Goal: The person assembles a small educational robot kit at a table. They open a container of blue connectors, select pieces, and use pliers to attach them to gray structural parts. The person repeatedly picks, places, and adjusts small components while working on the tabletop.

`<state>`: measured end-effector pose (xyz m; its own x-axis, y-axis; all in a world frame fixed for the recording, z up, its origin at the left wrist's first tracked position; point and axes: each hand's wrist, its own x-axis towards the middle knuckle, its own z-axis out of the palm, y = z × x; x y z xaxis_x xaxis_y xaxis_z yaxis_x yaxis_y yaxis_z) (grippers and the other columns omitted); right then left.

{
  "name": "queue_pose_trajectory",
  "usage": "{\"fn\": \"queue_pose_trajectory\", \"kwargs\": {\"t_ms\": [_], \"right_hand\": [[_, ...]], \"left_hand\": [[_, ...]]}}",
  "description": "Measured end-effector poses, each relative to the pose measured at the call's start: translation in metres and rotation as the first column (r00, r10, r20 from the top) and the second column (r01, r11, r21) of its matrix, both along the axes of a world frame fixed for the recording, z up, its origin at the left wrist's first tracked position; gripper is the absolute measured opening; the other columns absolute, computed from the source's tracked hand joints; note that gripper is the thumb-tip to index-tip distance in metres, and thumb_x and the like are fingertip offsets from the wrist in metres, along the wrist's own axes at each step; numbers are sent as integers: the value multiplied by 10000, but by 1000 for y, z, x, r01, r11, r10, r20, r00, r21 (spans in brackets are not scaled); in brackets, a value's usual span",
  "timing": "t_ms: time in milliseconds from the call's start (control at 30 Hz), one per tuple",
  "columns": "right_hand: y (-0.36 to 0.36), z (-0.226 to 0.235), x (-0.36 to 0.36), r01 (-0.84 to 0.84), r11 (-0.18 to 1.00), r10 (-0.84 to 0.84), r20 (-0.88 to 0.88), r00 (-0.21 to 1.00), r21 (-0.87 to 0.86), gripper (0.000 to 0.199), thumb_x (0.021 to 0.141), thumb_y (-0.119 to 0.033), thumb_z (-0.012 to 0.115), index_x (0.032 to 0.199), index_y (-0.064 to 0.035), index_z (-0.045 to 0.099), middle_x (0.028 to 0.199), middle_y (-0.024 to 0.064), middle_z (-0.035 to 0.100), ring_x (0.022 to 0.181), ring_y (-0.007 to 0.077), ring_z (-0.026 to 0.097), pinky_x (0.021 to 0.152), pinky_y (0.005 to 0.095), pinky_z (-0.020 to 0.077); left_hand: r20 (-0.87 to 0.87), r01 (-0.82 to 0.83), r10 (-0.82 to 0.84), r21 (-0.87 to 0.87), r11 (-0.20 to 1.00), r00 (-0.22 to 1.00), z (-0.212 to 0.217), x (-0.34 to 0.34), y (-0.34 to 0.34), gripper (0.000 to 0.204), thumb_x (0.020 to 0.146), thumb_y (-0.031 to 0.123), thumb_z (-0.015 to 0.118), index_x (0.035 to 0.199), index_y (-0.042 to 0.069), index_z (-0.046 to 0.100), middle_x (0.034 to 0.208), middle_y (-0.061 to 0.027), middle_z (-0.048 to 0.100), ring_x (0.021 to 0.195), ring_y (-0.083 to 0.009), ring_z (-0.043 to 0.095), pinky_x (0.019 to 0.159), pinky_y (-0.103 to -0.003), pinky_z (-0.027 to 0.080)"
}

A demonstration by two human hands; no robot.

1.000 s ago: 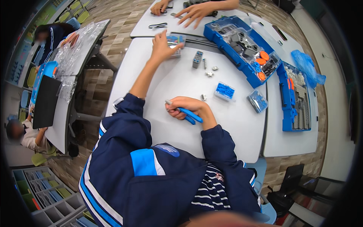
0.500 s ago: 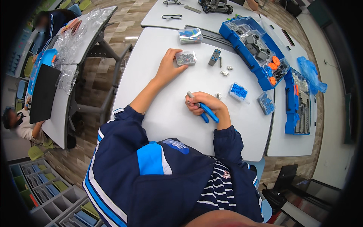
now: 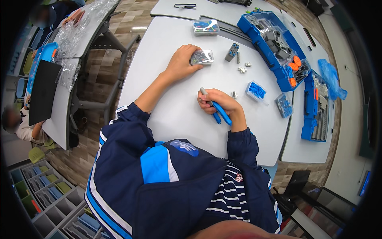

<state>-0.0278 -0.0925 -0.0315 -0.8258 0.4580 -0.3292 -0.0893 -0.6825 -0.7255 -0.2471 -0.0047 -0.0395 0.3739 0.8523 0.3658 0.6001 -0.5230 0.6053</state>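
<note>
My left hand [image 3: 182, 63] is curled around the side of a small clear plastic box [image 3: 202, 57] with grey and dark small parts in it; the box rests on the white table. My right hand [image 3: 217, 102] is closed on blue-handled pliers [image 3: 222, 114], whose two handles point toward me. A grey stick-like piece [image 3: 203, 91] juts out above the fingers; whether it belongs to the pliers cannot be told. Just right of that hand lies a small white part [image 3: 234, 95]. A grey block with blue holes [image 3: 232, 52] stands to the right of the box.
Another clear box [image 3: 205, 27] holds coloured parts. Two boxes of blue pegs [image 3: 256, 91] [image 3: 284, 105] sit at the right. Beyond them are blue cases [image 3: 271, 55] [image 3: 314, 107] of robot parts and a blue plastic bag [image 3: 332, 79]. Other people sit at a table [image 3: 63, 115] on the left.
The view has shifted a little. The box under my left hand sits slightly nearer to me relative to the things around it. My right hand keeps its grip on the pliers.
</note>
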Motion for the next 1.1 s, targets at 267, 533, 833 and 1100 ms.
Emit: {"fn": "queue_pose_trajectory", "kwargs": {"t_ms": [267,533,833,1100], "right_hand": [[-2,0,-2,17,1000,-17,-7,1000,-1,183,1015,-207,546,892,-75,513,730,-5,472,561,55,398,461,216,310],[-4,-1,4,24,1000,-24,-20,1000,-4,180,1002,-203,541,887,-65,522,738,-1,493,567,54,403,469,225,327],[-4,-1,0,10,1000,-10,-6,1000,29,214,993,-218,555,844,-65,542,698,-11,491,551,58,402,465,231,330],[-7,1,0,28,999,-29,18,999,42,186,990,-210,564,883,-58,552,735,4,521,564,61,429,464,225,339]], "left_hand": [[-410,7,-48,-102,995,911,29,15,-11,528,692,102,820,1167,59,593,1078,-130,609,1055,-334,621,919,-424,506],[-425,436,-506,-258,862,751,55,26,29,561,595,57,834,1065,46,527,1051,-149,585,1029,-355,580,893,-427,500],[-546,426,-455,-187,885,703,57,36,18,550,605,58,882,994,33,495,981,-137,612,962,-364,616,818,-446,511],[-558,333,-327,-95,938,762,54,32,-2,435,709,-60,771,1065,3,530,1125,-184,654,1092,-387,629,943,-460,515]]}}
